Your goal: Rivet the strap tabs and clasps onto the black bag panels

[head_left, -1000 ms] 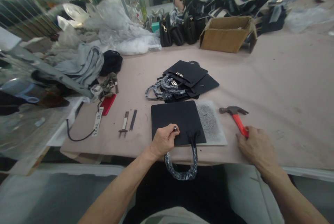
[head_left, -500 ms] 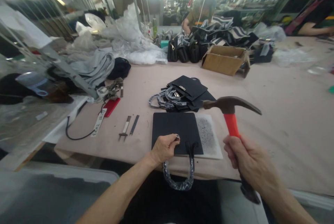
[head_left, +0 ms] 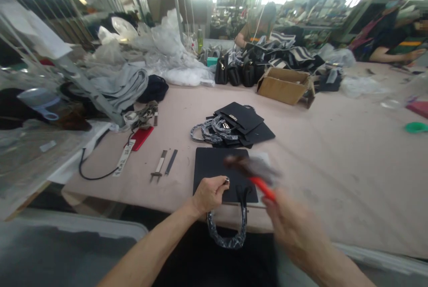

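My left hand (head_left: 209, 194) is closed around a small metal punch (head_left: 227, 180), whose shiny round end shows above the fingers. It rests on a flat black bag panel (head_left: 214, 164) near the table's front edge. A wrapped handle (head_left: 230, 243) is joined to the panel and hangs over that edge. My right hand (head_left: 290, 218), smeared by motion, grips a claw hammer (head_left: 262, 187) with an orange-red handle. The blurred hammer head is over the panel, above and right of the punch. A pale speckled board (head_left: 262, 157) lies partly under the panel.
Behind the panel lies a pile of black panels (head_left: 247, 122) with wrapped handles. Left are two thin metal tools (head_left: 171, 162) and a red tag (head_left: 143, 138). A cardboard box (head_left: 284, 86), black bags (head_left: 248, 73) and plastic wrap (head_left: 167, 42) stand farther back. Several people sit beyond.
The hammer has swung left and down from the right side to over the panel, with my right hand following. My left hand keeps its hold on the punch. The view has shifted slightly.
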`<state>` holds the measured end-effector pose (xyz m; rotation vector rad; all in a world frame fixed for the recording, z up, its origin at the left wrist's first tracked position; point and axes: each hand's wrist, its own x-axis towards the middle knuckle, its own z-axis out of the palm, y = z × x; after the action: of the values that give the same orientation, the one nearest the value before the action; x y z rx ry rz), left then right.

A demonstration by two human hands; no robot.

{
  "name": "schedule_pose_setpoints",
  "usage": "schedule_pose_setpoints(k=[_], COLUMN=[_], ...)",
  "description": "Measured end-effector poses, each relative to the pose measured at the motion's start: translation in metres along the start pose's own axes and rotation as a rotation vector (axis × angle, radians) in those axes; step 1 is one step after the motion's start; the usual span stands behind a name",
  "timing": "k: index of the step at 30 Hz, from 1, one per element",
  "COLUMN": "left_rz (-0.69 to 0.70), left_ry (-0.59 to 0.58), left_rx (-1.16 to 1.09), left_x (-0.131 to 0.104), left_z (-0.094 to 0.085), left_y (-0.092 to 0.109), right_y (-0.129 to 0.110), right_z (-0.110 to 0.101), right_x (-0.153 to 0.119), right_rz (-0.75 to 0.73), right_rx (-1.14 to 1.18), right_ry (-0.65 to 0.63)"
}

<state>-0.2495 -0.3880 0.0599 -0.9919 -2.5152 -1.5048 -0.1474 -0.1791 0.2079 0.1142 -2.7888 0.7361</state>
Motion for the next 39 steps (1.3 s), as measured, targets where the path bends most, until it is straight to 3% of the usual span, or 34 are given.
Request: schedule_pose_setpoints(k=[3, 7, 8, 11, 14, 17, 21, 23, 25, 28, 30, 33, 36, 37, 39], left_rz=[-0.004, 0.024, 0.030, 0.042, 0.037, 0.027, 0.007, 0.006, 0.011, 0.008, 0.006, 0.057, 0.061, -0.008, -0.241], left_ry=[-0.005, -0.005, 0.002, 0.029, 0.028, 0.016, 0.010, 0.003, 0.003, -0.003, 0.004, -0.010, -0.070, -0.005, 0.315], left_rx=[0.008, -0.004, -0.004, -0.009, -0.011, -0.003, 0.002, -0.001, -0.004, 0.013, 0.039, 0.053, -0.060, -0.128, -0.267], left_x=[0.001, 0.001, 0.001, 0.001, 0.000, 0.001, 0.001, 0.002, 0.002, 0.002, 0.000, -0.004, -0.002, 0.001, 0.009], left_z=[-0.001, -0.002, -0.002, 0.000, 0.000, 0.000, -0.002, -0.003, -0.004, -0.003, -0.002, 0.001, 0.000, -0.003, -0.012], left_y=[0.002, 0.004, 0.004, 0.002, 0.001, 0.004, 0.009, 0.010, 0.010, 0.009, 0.007, 0.006, 0.006, 0.006, 0.002], right_y=[0.001, -0.007, -0.007, 0.004, 0.027, 0.058, 0.118, 0.147, 0.166, 0.163, 0.140, 0.097, 0.070, 0.066, 0.066], right_z=[0.004, -0.009, -0.008, 0.006, 0.015, 0.014, 0.021, 0.028, 0.037, 0.055, 0.074, 0.108, 0.133, 0.137, 0.139], right_x=[0.004, 0.007, 0.005, -0.004, -0.008, -0.006, -0.002, -0.001, 0.001, 0.004, 0.005, 0.004, 0.000, -0.001, -0.003], right_rz=[-0.046, 0.034, 0.045, 0.035, 0.125, 0.278, 0.699, 0.806, 0.731, 0.383, 0.144, -0.066, -0.068, -0.050, -0.035], right_rx=[-0.014, 0.046, 0.052, 0.025, 0.027, 0.095, 0.201, 0.112, -0.143, -0.377, -0.314, -0.200, -0.231, -0.236, -0.227], right_ry=[-0.110, 0.181, 0.182, -0.064, -0.233, -0.203, -0.204, -0.223, -0.168, 0.021, 0.097, -0.006, -0.078, -0.090, -0.111])
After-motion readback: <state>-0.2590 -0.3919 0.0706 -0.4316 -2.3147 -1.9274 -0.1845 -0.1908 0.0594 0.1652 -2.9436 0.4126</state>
